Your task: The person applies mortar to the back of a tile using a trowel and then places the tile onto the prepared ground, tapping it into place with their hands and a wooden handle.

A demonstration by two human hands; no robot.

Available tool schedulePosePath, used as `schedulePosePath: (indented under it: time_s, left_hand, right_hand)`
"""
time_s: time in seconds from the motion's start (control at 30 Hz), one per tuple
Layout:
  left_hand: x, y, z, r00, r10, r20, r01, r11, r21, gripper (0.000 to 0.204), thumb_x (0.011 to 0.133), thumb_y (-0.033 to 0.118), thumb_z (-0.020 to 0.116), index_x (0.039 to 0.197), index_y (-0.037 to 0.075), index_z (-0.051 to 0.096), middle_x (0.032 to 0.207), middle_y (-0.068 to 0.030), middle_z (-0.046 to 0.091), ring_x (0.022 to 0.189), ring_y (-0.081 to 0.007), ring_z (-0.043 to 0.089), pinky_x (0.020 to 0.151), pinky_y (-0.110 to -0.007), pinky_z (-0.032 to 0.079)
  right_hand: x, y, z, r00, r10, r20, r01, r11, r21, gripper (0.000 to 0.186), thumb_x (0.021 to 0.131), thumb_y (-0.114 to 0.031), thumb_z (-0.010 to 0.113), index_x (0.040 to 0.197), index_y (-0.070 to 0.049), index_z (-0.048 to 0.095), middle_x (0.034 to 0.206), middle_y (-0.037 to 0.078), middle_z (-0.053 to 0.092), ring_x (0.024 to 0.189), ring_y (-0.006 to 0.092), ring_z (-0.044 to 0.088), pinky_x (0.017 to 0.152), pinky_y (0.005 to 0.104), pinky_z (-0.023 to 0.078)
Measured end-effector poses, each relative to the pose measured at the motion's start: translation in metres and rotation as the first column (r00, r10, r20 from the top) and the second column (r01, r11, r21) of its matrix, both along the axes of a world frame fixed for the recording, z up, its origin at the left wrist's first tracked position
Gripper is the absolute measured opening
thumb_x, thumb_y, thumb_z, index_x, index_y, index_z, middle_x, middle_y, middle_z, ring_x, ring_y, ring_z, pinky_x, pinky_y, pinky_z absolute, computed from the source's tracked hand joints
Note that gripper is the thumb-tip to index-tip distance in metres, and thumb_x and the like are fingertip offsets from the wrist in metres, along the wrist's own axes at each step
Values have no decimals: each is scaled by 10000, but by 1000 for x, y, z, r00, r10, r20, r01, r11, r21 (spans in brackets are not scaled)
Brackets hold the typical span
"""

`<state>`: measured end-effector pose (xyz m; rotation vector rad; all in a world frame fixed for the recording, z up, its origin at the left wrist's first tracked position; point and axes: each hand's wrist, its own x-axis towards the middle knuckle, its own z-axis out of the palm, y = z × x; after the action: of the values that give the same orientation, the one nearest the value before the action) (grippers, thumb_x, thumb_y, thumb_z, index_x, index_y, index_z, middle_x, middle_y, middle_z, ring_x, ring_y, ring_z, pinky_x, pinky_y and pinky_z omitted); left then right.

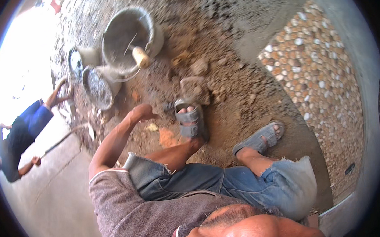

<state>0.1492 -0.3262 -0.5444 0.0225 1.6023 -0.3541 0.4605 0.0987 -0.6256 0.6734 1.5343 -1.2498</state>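
Your left hand (145,113) looks like it's got nothing in it, fingers pointing right and kinda bent, but it's too blurry to tell how far they're closed. Can't tell you about your right hand, it's out of view. Going left to right: far left you've got a co-worker (24,128) in dark blue, bent over, one hand on a long-handled tool (63,139). Next come a small pail (89,56) and a bucket of grey mix (115,85), sitting close together. Just right of those is the big bucket (157,38), with a pale-handled tool (140,57) at its near rim, handle toward you and a thin metal part over the mouth. That's all beyond your left hand, not touching it. Near the hand there's an orange fragment (168,137) on the dirt, then your left sandal (190,120) and right sandal (258,139). Far right is a pebbled strip (310,58).
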Motion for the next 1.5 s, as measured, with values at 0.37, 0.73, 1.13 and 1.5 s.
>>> schedulePosePath:
  time_s: [0.37, 0.73, 1.13, 1.5]
  left_hand:
    - [-79, 351, 48, 967, -110, -231, 256, 399, 881, 504, 834, 342, 617, 1230, 63, 480, 1155, -207, 547, 1032, -290, 572, 821, -363, 489]
    - [-168, 438, 18, 739, -317, -594, 673, 373, 638, 479, 889, 363, 526, 1289, 122, 420, 1286, -154, 468, 1058, -330, 551, 910, -426, 448]
    - [-212, 270, 56, 670, -295, -682, 664, 648, 372, 347, 855, 316, 582, 1086, 61, 536, 909, -118, 620, 848, -262, 608, 741, -408, 492]
    - [-380, 174, 74, 488, 198, -850, 328, 861, 388, 499, 858, 314, 583, 1284, 90, 451, 1123, -178, 589, 1039, -299, 568, 888, -426, 452]
  right_hand:
    - [53, -68, 99, 896, -442, 32, 443, 889, -120, 321, 837, -191, 554, 1093, 2, 546, 988, 196, 611, 885, 326, 601, 797, 386, 466]
    - [21, 67, 81, 961, -248, -122, 244, 968, -49, 331, 835, -186, 553, 1105, 5, 537, 983, 197, 609, 872, 340, 600, 795, 392, 467]
    - [-362, 276, 67, 556, 619, -554, 56, 637, 769, 513, 840, -223, 542, 1282, 3, 412, 1339, 236, 370, 1202, 352, 413, 970, 423, 361]
    - [-458, 192, 28, 546, 835, -70, -465, 371, 804, 407, 698, -318, 721, 917, 19, 658, 989, 217, 630, 937, 348, 608, 823, 402, 492]
